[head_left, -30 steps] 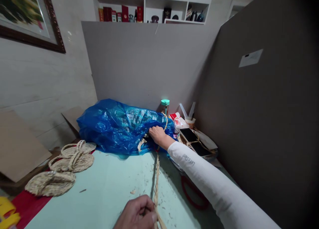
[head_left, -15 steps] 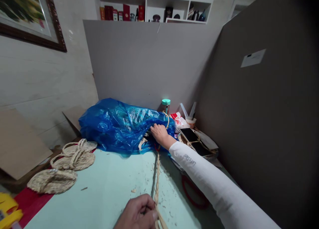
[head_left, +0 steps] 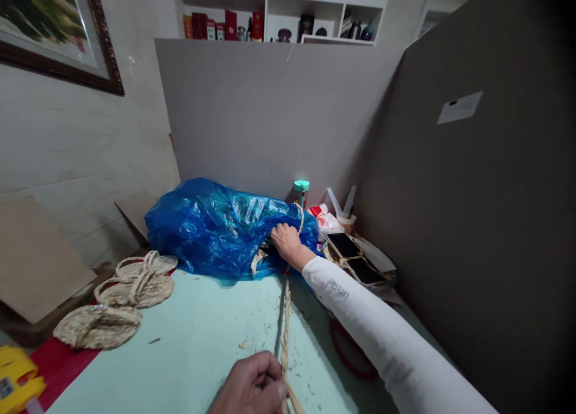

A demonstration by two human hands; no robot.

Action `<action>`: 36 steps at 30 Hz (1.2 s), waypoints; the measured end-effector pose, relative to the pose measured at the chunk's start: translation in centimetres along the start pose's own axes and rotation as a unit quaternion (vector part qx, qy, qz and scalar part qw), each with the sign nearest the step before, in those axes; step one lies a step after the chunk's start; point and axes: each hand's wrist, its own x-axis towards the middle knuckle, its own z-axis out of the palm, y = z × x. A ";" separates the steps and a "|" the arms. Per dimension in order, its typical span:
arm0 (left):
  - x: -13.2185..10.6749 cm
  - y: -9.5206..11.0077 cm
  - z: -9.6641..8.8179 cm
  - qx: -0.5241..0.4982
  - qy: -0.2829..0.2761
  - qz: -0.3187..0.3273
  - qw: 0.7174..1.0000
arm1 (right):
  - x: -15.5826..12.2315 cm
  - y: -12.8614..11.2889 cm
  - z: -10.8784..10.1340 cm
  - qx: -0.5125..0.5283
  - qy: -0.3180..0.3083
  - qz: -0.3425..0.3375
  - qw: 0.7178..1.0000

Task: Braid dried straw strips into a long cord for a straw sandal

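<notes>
My left hand [head_left: 254, 383] is closed at the bottom of the view, thumb and fingers pinching a pale straw braid [head_left: 285, 327]. Below the pinch, loose strands of the braid spread out. Its far end runs up the table to the mouth of a blue plastic bag [head_left: 202, 222]. My right hand [head_left: 288, 243], in a white sleeve, reaches forward to that opening. Its fingers are curled, and their tips are partly hidden in the bag's folds, so what they grip does not show. Pale dry strips [head_left: 258, 261] stick out of the bag beside it.
Woven straw sandals [head_left: 112, 306] lie at the left. Two phones [head_left: 344, 246], a white cup [head_left: 346, 222] and a green-lidded jar [head_left: 301, 192] stand at the back right. A red loop [head_left: 346, 354] lies below my right arm. Grey partitions [head_left: 279, 114] enclose the table.
The view has shifted slightly. My right hand stays at the bag's opening, its forearm a little further left and lower; my left hand keeps its pinch on the braid.
</notes>
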 end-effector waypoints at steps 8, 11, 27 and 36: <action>-0.1 0.1 -0.1 0.016 -0.003 0.000 1.000 | -0.2 -0.4 -0.1 0.010 -0.048 -0.007 0.999; 0.0 0.0 -0.2 0.018 -0.008 0.008 1.000 | -0.6 -0.1 -0.5 0.005 -0.067 -0.021 0.998; 0.1 -0.2 -0.1 0.012 -0.010 0.014 1.000 | -0.7 -1.4 0.3 -0.007 0.012 -0.004 1.000; 0.2 -0.8 -0.3 0.043 -0.009 0.038 0.998 | -1.5 -0.3 -1.3 -0.012 0.030 -0.035 0.999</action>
